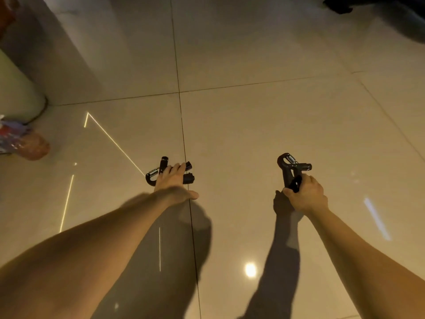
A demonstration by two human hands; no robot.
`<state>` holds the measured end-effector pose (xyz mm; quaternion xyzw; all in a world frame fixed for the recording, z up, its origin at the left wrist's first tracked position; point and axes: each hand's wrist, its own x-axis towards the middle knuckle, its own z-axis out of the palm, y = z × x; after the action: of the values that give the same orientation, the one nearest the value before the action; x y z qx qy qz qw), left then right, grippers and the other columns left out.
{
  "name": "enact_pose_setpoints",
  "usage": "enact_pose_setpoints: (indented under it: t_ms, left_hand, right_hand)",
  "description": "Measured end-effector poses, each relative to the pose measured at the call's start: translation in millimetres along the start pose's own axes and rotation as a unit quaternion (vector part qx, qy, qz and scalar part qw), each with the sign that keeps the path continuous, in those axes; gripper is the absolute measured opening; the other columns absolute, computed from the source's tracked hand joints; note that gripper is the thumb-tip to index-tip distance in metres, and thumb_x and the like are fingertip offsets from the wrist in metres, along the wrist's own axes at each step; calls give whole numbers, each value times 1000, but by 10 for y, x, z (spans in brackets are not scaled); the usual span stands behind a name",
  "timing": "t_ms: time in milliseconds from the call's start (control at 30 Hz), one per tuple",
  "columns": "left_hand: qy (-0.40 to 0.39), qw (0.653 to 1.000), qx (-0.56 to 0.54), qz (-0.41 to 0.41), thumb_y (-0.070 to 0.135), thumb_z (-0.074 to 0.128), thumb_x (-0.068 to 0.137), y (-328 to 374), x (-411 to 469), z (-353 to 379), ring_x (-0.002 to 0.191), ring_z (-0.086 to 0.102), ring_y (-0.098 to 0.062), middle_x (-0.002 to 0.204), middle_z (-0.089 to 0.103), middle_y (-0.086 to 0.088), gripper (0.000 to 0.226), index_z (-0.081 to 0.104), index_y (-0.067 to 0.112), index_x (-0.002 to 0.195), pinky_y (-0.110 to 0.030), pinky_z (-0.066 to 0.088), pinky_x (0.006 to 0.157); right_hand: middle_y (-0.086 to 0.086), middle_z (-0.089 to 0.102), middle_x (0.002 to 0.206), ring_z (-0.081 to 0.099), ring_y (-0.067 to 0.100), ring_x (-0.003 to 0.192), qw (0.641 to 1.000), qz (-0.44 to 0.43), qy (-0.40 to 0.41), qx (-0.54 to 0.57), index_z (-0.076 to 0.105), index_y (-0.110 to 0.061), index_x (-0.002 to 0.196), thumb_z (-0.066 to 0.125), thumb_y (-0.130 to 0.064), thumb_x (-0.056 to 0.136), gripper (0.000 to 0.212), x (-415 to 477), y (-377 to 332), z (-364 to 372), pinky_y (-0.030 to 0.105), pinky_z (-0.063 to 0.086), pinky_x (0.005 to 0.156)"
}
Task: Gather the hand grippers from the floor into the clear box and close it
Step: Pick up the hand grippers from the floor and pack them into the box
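Observation:
Two black hand grippers with silver springs are in view over a glossy beige tiled floor (pixel 253 125). My left hand (pixel 173 185) lies flat on top of the left hand gripper (pixel 188 172), fingers spread over its handles and thumb out to the right; the gripper rests on the floor on a tile seam. My right hand (pixel 305 195) is closed around the lower handles of the right hand gripper (pixel 291 168), which points up and away from me, spring end at the top. The clear box is not in view.
A pale rounded base or column (pixel 18 88) stands at the left edge. Beside it lies a crumpled plastic bag with red and blue contents (pixel 20 141). A dark shape (pixel 358 5) sits at the top right corner.

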<state>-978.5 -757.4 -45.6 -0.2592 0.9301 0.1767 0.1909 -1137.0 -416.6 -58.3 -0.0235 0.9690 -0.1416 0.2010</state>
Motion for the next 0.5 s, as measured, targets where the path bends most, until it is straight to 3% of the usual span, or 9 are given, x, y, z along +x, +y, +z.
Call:
enact_pose_setpoints:
  t_ms: [100, 233, 300, 400, 500]
  left_hand:
    - [-3, 1000, 8, 8, 67, 74, 73, -22, 113, 31, 151, 17, -25, 163, 24, 2, 112, 18, 23, 159, -44, 18, 122]
    - [53, 994, -69, 66, 65, 75, 72, -96, 61, 167, 136, 41, -23, 145, 49, -1, 91, 47, 22, 147, -40, 32, 116]
    - [83, 983, -120, 111, 61, 71, 73, -109, -36, 253, 118, 57, -21, 124, 65, 3, 67, 65, 21, 128, -39, 44, 104]
    - [85, 977, -145, 134, 48, 72, 82, -153, -185, 327, 95, 64, -12, 92, 70, 12, 24, 77, 26, 91, -35, 51, 88]
    - [154, 980, -64, 113, 46, 78, 79, -235, -374, 425, 93, 59, -14, 87, 64, 8, 24, 72, 23, 73, -37, 50, 89]
  right_hand:
    - [11, 59, 120, 54, 37, 115, 999, 26, -19, 2, 49, -15, 120, 67, -57, 85, 58, 75, 43, 48, 52, 49, 93]
    - [11, 60, 114, 56, 37, 110, 998, 42, 51, -7, 56, -11, 116, 74, -49, 84, 53, -48, -61, 151, 47, 50, 87]
    - [12, 59, 113, 55, 36, 109, 996, 49, 68, 1, 57, -8, 114, 76, -39, 83, 48, -121, -154, 201, 47, 49, 86]
    - [12, 57, 112, 53, 36, 107, 998, 33, 50, -3, 54, -7, 113, 74, -26, 77, 45, -219, -283, 265, 46, 49, 85]
    - [11, 55, 117, 51, 35, 112, 998, 6, 43, -52, 50, -7, 118, 72, -28, 76, 52, -344, -388, 364, 45, 46, 88]
